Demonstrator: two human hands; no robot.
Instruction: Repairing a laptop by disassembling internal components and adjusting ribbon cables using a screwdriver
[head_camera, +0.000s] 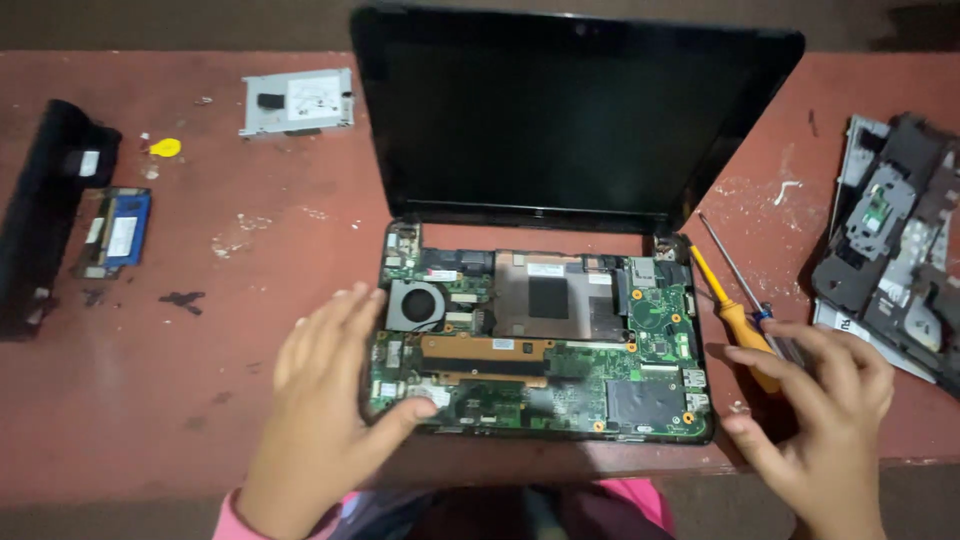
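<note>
An opened small laptop sits in the middle of the red table, its dark screen (560, 120) upright and its green circuit board (540, 350) bare, with a round fan (415, 305) at the left. My left hand (320, 400) lies flat at the board's left edge, thumb on its front corner, holding nothing. My right hand (820, 420) hovers open to the right of the laptop, fingers spread over the handles of a yellow screwdriver (735, 315) and a thin blue-handled one (760, 310).
Removed black and grey laptop casing parts (890, 250) are piled at the right edge. A long black battery (45, 210) and a blue-labelled module (118, 232) lie at the left. A silver drive bracket (296, 102) rests at the back. The table edge (560, 470) runs near me.
</note>
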